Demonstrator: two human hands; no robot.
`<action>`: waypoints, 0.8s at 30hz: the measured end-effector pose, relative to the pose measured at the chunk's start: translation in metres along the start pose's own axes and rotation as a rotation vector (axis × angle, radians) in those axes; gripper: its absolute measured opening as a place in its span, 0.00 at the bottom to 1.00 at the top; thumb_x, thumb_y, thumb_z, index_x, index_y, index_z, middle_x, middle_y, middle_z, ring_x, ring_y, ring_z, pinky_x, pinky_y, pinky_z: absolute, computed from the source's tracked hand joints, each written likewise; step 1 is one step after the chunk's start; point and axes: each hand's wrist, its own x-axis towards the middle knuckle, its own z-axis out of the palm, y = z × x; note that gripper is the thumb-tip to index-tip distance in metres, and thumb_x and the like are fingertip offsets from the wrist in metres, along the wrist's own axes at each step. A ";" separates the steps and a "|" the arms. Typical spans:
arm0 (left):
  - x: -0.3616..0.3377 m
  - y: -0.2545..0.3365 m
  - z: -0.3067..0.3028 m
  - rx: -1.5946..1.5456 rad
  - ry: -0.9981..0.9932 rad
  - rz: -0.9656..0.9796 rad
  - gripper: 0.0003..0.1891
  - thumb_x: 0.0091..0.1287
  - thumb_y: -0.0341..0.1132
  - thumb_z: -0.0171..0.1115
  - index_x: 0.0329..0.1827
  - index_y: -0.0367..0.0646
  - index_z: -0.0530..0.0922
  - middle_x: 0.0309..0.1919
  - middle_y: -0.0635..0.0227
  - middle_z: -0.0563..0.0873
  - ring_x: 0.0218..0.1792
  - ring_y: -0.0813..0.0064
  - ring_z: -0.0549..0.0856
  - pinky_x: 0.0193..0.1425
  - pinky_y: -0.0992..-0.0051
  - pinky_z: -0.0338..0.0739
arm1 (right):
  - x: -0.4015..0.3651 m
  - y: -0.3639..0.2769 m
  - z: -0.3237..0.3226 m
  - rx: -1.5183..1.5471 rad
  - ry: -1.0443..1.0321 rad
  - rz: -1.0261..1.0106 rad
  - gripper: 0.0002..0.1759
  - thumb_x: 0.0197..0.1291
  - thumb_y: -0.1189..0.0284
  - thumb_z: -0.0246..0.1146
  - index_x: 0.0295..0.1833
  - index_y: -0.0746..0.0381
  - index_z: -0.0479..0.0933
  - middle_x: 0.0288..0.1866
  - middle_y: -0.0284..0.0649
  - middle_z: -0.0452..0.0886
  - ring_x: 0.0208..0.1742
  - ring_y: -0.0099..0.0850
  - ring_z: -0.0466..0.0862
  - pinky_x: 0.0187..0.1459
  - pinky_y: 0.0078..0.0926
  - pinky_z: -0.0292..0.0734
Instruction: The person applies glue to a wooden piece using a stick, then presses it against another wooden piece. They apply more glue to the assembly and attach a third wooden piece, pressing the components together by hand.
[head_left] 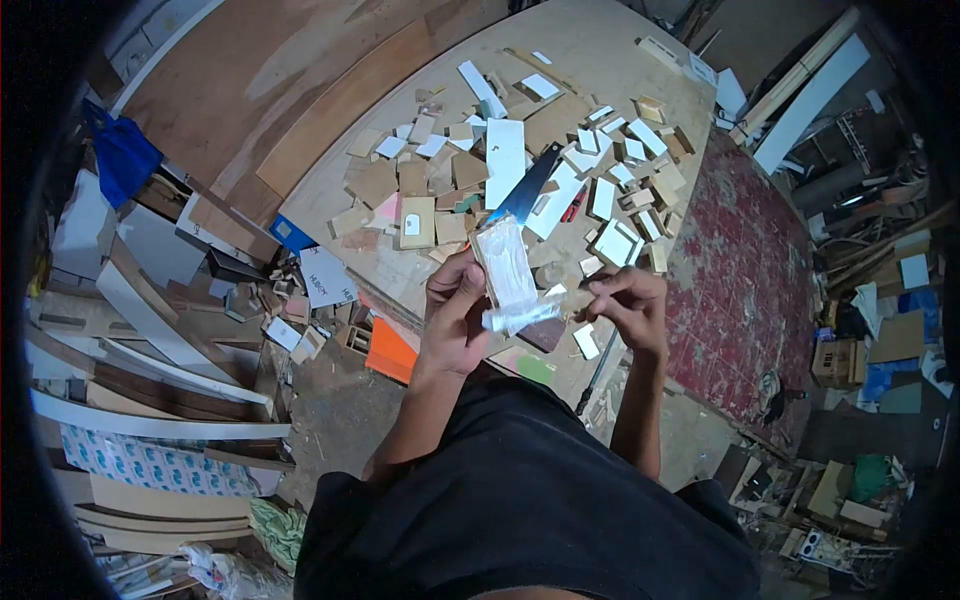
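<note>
My left hand (455, 307) is closed round the left edge of a flat, pale block (508, 262) with a shiny, whitish, streaked face. It is held up in front of me over the near edge of the table. A crinkled, see-through strip (540, 312), like clear tape or film, lies across the block's lower end and stretches right. The fingertips of my right hand (632, 308) pinch its brownish far end. Just beyond the block, a handsaw (530, 185) with a bluish blade lies on the table, partly hidden by the block.
Several wood and white-faced offcuts (410, 180) cover the worktable (610, 45). A red-handled tool (573, 207) lies among them. Left are stacked curved boards (150, 430), a blue bag (122, 155) and an orange panel (391, 350). To the right is a worn red surface (740, 280), with scrap beyond.
</note>
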 end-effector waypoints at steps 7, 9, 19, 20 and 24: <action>0.002 0.006 -0.005 0.029 0.011 0.042 0.14 0.65 0.34 0.62 0.51 0.39 0.79 0.48 0.63 0.84 0.49 0.70 0.83 0.56 0.65 0.77 | -0.009 0.008 -0.008 0.111 -0.061 -0.018 0.07 0.52 0.83 0.67 0.38 0.71 0.78 0.35 0.52 0.80 0.30 0.37 0.85 0.29 0.30 0.85; 0.001 0.002 -0.009 0.010 0.039 -0.023 0.14 0.65 0.34 0.62 0.51 0.39 0.79 0.48 0.63 0.84 0.49 0.70 0.82 0.56 0.65 0.76 | -0.006 0.013 -0.010 0.183 -0.007 -0.091 0.07 0.54 0.82 0.66 0.38 0.70 0.76 0.36 0.53 0.80 0.29 0.38 0.84 0.26 0.33 0.84; -0.005 -0.006 -0.038 0.076 0.158 -0.049 0.12 0.66 0.33 0.61 0.50 0.38 0.79 0.47 0.62 0.84 0.48 0.69 0.83 0.57 0.66 0.75 | -0.025 0.066 -0.019 0.156 0.087 0.215 0.08 0.54 0.82 0.66 0.39 0.70 0.76 0.29 0.44 0.81 0.27 0.31 0.84 0.29 0.27 0.81; -0.003 -0.005 -0.049 0.079 0.190 -0.038 0.13 0.66 0.34 0.61 0.50 0.37 0.79 0.47 0.61 0.84 0.48 0.68 0.83 0.58 0.66 0.75 | -0.033 0.072 -0.023 0.158 0.074 0.281 0.08 0.54 0.82 0.67 0.38 0.70 0.76 0.29 0.46 0.81 0.27 0.31 0.84 0.29 0.27 0.81; -0.005 0.012 -0.080 0.130 0.321 0.033 0.13 0.65 0.33 0.62 0.50 0.37 0.78 0.47 0.63 0.84 0.48 0.68 0.83 0.57 0.65 0.76 | -0.053 0.089 -0.039 0.096 0.064 0.375 0.08 0.55 0.81 0.66 0.40 0.70 0.76 0.30 0.44 0.82 0.27 0.31 0.83 0.31 0.27 0.82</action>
